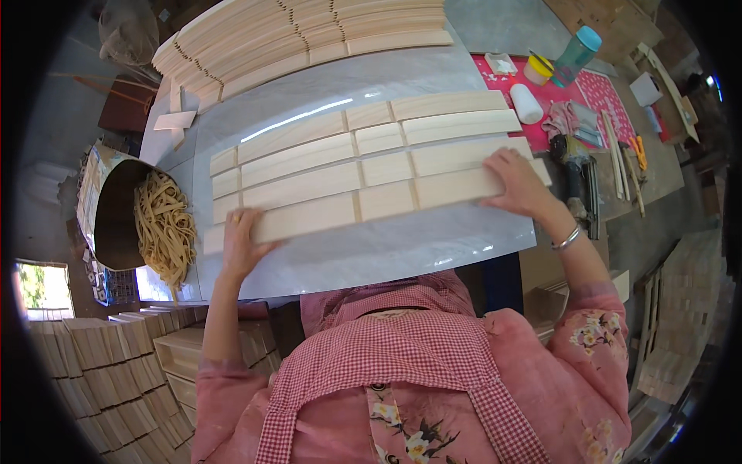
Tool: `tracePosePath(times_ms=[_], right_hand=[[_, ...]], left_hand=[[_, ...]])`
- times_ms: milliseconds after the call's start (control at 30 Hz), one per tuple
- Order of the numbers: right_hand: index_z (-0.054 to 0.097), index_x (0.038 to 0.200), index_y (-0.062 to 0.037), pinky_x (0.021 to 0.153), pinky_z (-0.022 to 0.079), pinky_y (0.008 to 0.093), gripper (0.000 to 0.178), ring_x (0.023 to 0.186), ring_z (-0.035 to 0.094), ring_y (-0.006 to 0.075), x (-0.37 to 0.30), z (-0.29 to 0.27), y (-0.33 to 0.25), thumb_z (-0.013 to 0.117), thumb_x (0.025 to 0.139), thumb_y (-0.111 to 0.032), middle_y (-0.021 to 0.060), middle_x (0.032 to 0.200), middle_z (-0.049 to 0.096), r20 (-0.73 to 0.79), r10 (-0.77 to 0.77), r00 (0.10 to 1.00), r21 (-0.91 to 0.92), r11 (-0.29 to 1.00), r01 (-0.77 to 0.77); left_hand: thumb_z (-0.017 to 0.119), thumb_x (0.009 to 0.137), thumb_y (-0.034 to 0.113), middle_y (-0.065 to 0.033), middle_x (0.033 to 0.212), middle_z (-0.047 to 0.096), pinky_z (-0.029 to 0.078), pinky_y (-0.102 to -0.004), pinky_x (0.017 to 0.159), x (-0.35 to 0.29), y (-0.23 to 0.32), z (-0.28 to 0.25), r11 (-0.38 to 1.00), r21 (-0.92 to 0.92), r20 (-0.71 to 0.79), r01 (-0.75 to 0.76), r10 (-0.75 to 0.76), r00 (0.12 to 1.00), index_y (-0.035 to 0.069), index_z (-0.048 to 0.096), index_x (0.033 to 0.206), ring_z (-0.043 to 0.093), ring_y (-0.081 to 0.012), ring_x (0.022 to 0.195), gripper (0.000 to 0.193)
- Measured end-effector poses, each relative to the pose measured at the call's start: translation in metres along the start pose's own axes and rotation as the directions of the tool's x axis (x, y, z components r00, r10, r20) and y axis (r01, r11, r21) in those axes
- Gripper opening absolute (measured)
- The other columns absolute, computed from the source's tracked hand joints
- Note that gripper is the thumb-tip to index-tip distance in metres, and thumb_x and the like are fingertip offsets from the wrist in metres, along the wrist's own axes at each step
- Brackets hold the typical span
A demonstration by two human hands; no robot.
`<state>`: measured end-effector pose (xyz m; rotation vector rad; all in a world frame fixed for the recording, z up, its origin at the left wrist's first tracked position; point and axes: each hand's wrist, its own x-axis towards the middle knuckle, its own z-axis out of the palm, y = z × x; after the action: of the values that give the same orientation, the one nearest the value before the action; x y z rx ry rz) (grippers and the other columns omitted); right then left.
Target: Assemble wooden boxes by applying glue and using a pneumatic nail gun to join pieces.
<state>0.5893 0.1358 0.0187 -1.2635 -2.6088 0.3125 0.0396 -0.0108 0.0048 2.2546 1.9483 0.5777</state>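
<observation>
Several pale grooved wooden boards lie side by side across the grey table (371, 247), their crosswise grooves roughly in line. My left hand (246, 241) is closed at the left part of the nearest wooden board (309, 220), thumb along its near edge and fingers over its top. Near the right end, my right hand (522, 184) grips the same board, fingertips reaching over its far edge. That board sticks out a little past the others at both ends. Just beyond it lies another grooved board (301, 187), close alongside.
A tall stack of similar boards (309, 39) stands at the back. Left, a tipped container spills curled tan strips (164, 224). On the right, a pink cloth (502, 73) carries a teal bottle (578, 56), a yellow tub (538, 69) and a white roll (526, 104); a black tool (573, 170) lies nearer.
</observation>
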Motion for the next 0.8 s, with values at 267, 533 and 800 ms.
tracePosePath(times_ms=[267, 533, 800], right_hand=[[0.062, 0.115, -0.0079, 0.099, 0.044, 0.0411, 0.067, 0.108, 0.054, 0.0327, -0.011, 0.013, 0.005, 0.091, 0.060, -0.030, 0.0107, 0.115, 0.057, -0.181, 0.029, 0.983, 0.052, 0.998, -0.020], [0.066, 0.111, -0.0106, 0.099, 0.043, 0.0401, 0.052, 0.114, 0.053, 0.0317, -0.088, 0.015, -0.010, 0.087, 0.067, -0.029, 0.0099, 0.121, 0.059, -0.208, 0.018, 0.978, 0.096, 0.995, 0.002], [0.069, 0.112, -0.0098, 0.098, 0.044, 0.0403, 0.037, 0.112, 0.054, 0.0311, -0.084, 0.029, -0.005, 0.078, 0.077, -0.021, 0.0093, 0.124, 0.060, -0.390, 0.146, 0.909, 0.059, 0.989, -0.133]], left_hand=[[0.090, 0.068, 0.019, -0.0144, 0.125, 0.054, 0.045, -0.0417, 0.102, 0.003, 0.007, 0.018, 0.996, -0.072, -0.127, 0.058, -0.067, 0.990, 0.004, 0.060, 0.124, 0.053, -0.0341, 0.114, 0.065], [0.085, 0.073, 0.014, -0.0145, 0.126, 0.054, 0.043, -0.0427, 0.105, -0.087, 0.016, 0.012, 0.980, -0.169, 0.031, 0.101, -0.097, 0.995, 0.004, 0.061, 0.124, 0.052, -0.0338, 0.117, 0.057], [0.082, 0.080, 0.020, -0.0173, 0.137, 0.054, 0.042, -0.0435, 0.107, -0.067, 0.002, 0.033, 0.991, -0.043, -0.172, 0.126, -0.131, 0.976, 0.005, 0.060, 0.131, 0.052, -0.0364, 0.125, 0.058]])
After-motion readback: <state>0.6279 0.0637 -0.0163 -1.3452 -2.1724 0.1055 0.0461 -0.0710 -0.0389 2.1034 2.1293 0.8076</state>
